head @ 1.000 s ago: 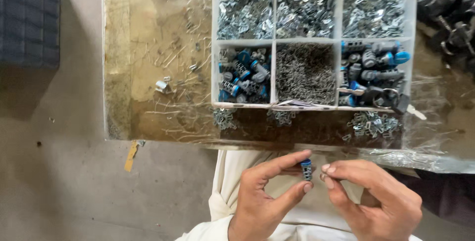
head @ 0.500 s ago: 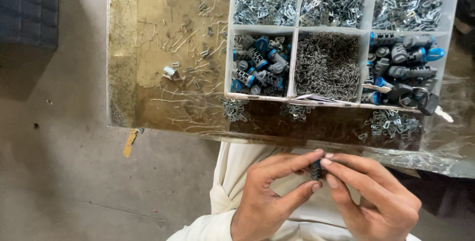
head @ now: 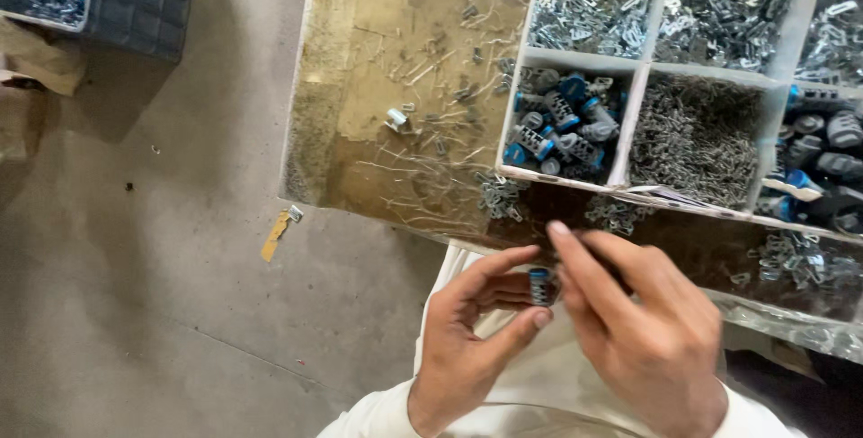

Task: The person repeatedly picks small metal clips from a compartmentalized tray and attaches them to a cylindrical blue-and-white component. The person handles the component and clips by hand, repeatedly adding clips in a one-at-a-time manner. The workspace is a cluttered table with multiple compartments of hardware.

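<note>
Both hands have closed together over one small ribbed grey cylinder with a blue cap [head: 539, 286], pinched in the left hand [head: 476, 339] while the right hand [head: 643, 335], earlier apart, now presses its fingertips on it (assembly under way). Six compartments show in the white plastic tray [head: 640, 74] above.

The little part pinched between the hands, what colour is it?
Dark grey with a blue end, in the head view: the small part.
</note>
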